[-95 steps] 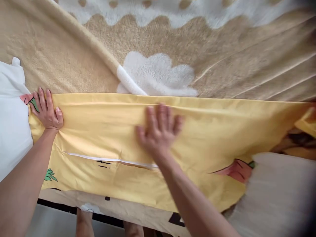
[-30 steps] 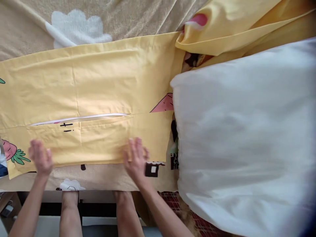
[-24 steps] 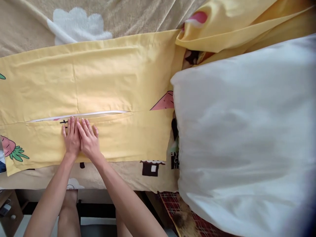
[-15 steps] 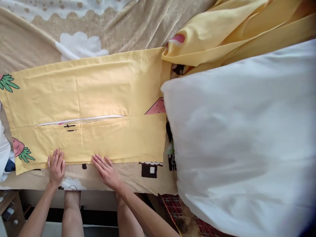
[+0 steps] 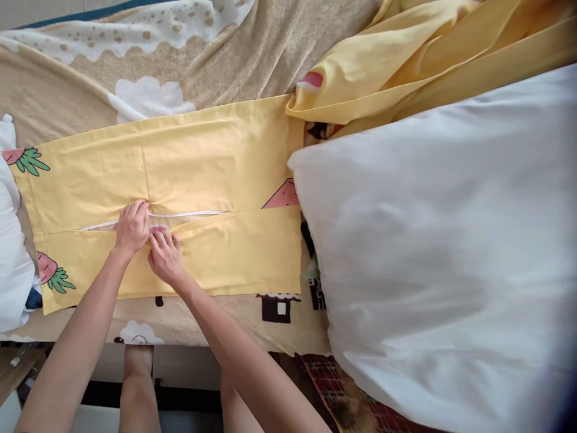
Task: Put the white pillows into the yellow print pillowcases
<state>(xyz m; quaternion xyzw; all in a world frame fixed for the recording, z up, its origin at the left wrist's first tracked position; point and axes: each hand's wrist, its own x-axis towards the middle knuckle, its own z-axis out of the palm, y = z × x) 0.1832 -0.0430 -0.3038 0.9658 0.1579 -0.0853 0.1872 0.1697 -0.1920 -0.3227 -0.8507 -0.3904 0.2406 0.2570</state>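
Note:
A yellow pillowcase (image 5: 216, 144) with carrot prints lies spread flat on the beige blanket. A slit with a white zipper edge (image 5: 193, 213) runs across its middle. My left hand (image 5: 133, 225) grips the far edge of the slit, fingers curled over the cloth. Just to its right and nearer to me, my right hand (image 5: 166, 255) has its fingers bent over the near edge. Between the hands the slit gapes, and a bit of pink print shows inside. My fingertips are partly hidden in the fabric.
A large white pillow (image 5: 433, 240) fills the right side and touches the pillowcase's edge. Behind it lies bunched yellow fabric (image 5: 383, 66). Another white bundle (image 5: 13, 252) is at the left. The beige blanket (image 5: 252, 51) ends near my legs, and a furry animal (image 5: 354, 409) shows at the bottom.
Both hands have moved from lying flat at the pillowcase's near edge up to the slit. They have taken hold of its edges, and the slit is wider between them.

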